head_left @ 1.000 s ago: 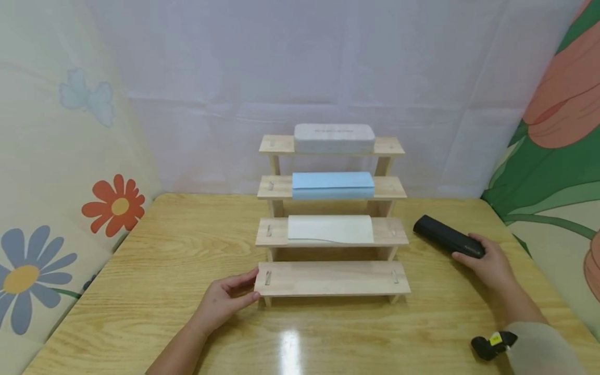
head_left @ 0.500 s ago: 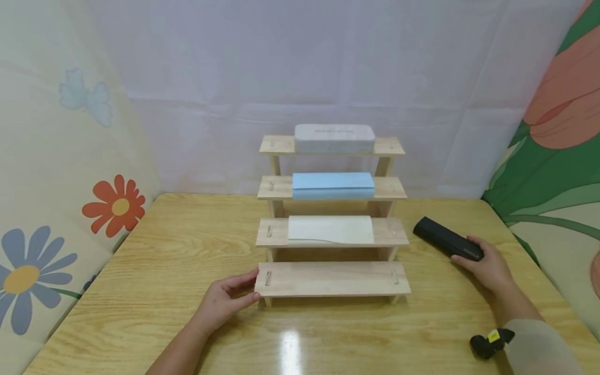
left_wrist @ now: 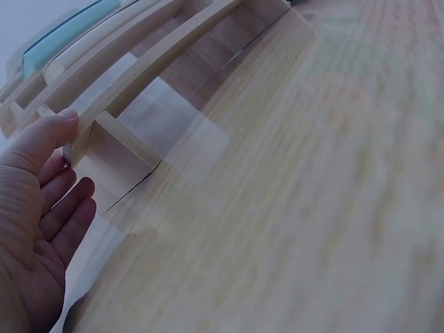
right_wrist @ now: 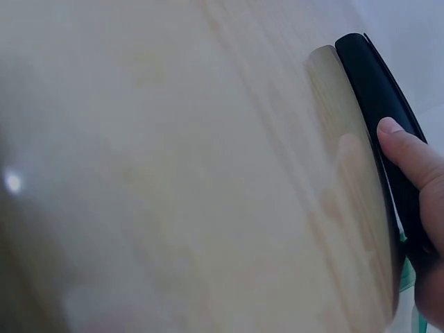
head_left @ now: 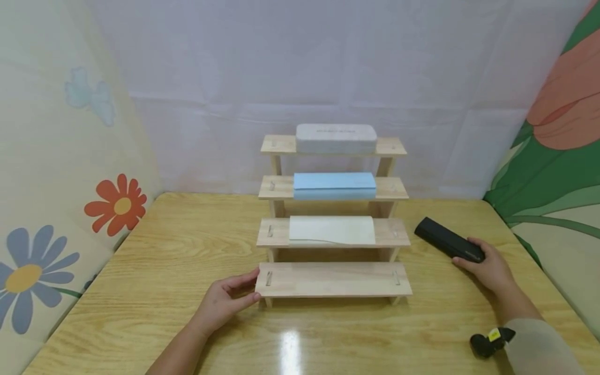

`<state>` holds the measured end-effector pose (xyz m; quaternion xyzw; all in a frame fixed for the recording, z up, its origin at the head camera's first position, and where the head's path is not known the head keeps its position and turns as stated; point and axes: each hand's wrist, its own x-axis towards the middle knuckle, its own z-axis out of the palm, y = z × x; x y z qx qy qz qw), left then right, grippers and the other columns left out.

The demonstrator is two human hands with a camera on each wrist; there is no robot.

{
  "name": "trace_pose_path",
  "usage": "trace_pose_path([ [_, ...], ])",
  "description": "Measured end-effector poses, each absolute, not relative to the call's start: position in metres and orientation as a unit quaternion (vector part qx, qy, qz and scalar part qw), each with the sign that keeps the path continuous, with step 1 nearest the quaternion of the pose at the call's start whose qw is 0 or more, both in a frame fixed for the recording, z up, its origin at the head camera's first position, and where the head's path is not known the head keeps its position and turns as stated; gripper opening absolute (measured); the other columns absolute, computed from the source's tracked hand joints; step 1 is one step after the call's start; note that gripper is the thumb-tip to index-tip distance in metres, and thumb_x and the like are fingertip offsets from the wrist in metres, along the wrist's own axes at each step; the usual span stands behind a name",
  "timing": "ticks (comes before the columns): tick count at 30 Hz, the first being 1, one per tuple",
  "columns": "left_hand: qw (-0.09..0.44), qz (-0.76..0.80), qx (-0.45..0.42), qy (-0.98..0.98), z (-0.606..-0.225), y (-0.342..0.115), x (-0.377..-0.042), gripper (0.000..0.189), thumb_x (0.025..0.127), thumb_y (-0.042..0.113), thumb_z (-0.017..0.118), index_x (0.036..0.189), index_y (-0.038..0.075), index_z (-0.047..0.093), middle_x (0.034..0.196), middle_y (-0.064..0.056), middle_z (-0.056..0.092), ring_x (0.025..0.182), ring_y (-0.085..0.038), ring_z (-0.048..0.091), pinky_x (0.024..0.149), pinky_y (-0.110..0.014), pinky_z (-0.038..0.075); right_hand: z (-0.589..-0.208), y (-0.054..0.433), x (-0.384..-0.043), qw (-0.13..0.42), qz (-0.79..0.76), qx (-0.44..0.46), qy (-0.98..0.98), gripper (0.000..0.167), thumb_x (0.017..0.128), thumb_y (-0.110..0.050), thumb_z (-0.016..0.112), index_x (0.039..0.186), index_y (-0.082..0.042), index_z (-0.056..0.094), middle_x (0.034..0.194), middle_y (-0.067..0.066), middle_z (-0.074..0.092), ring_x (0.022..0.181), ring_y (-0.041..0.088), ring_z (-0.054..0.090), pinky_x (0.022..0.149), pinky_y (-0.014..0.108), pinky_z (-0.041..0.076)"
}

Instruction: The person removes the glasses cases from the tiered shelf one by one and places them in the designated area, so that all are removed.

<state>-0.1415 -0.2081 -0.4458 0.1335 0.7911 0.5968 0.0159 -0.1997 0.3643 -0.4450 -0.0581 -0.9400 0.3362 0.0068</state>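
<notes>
A stepped wooden display stand (head_left: 333, 278) stands mid-table. My left hand (head_left: 225, 302) holds the left end of its lowest step; in the left wrist view, the thumb (left_wrist: 52, 135) lies against the board's end and the lower fingers are loosely bent. At right, my right hand (head_left: 489, 265) grips the near end of a black glasses case (head_left: 445, 238), thumb along its side, case lying slanted on the table. On the upper steps sit a pale grey glasses case (head_left: 335, 138), a light blue glasses case (head_left: 334, 186) and a white glasses case (head_left: 331, 229), one per step.
The wood-grain table (head_left: 187, 234) runs back to a white cloth (head_left: 234, 78). Flower-printed panels (head_left: 42, 156) flank it on both sides. A small black device with a yellow label (head_left: 492, 342) sits at the right wrist by the sleeve (head_left: 539, 346).
Hardly anything differs. The right hand and the black glasses case have shifted very slightly; the left hand stays at the stand. The whole head view has drifted a little.
</notes>
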Motion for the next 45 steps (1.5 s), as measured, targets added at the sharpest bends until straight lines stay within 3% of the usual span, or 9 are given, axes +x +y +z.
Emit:
trace_pose_path([
  [29,0.018,0.603,0.13,0.787,-0.445,-0.2061,-0.1395,0.05,0.081,0.003,0.077,0.126,-0.011,0.058,0.129,-0.028,0.056,0.1,0.006,0.064,0.084,-0.013,0.052,-0.4464,0.3705,-0.204,0.029,0.318,-0.101,-0.942,0.089,0.092,-0.045,0.065,0.15,0.007,0.022,0.148,0.043,0.022,0.134,0.06,0.021,0.108,0.07,0.023],
  [45,0.019,0.597,0.121,0.793,-0.4447,-0.2074,-0.1403,0.051,0.081,0.004,0.077,0.127,-0.009,0.058,0.128,-0.028,0.059,0.099,0.006,0.064,0.086,-0.013,0.051,-0.4424,0.3687,-0.2073,0.022,0.339,-0.133,-0.931,0.091,0.095,-0.047,0.058,0.153,0.007,0.012,0.153,0.041,0.014,0.138,0.059,0.016,0.112,0.069,0.019],
])
